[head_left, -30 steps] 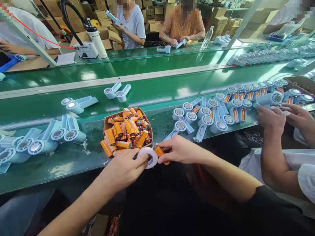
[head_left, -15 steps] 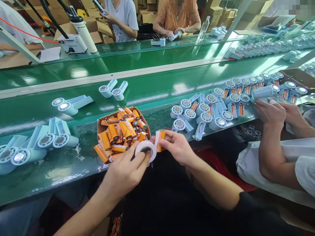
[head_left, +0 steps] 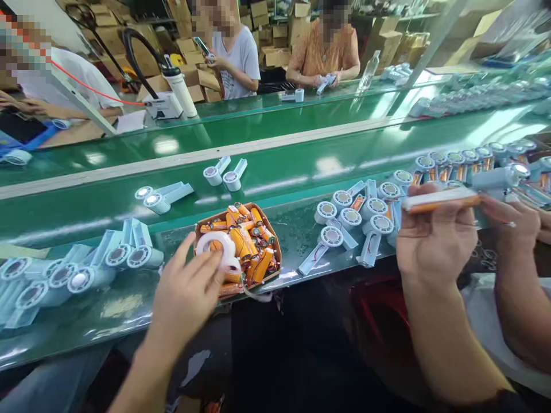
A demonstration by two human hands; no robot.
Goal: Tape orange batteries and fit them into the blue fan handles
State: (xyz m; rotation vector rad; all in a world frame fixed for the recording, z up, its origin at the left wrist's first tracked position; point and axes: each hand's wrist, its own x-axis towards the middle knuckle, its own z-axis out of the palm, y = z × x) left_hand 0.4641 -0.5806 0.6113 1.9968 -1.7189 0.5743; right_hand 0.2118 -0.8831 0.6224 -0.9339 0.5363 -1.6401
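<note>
My left hand (head_left: 189,292) is over a small carton (head_left: 276,275) heaped with orange-wrapped battery packs (head_left: 241,241). Its fingers curl on a white roll of double-sided tape (head_left: 216,244), low against the heap. A loose tail of tape (head_left: 258,296) hangs over the carton's near edge. Raised far to the right, my right hand (head_left: 437,241) grips an orange battery pack (head_left: 443,201) with a white strip along its top. Close behind that pack is a co-worker's hand (head_left: 512,215); whether they touch is hard to tell.
Light-blue fan housings (head_left: 348,218) cluster right of the carton, and more housings (head_left: 90,269) lie to the left. Several stand on the green conveyor (head_left: 293,172). Across it, people sit near a bottle (head_left: 369,69) and a white machine (head_left: 166,103).
My right hand has carried the battery pack away from the roll, far to the right and up. My left hand has moved left with the tape onto the heap. The view has shifted.
</note>
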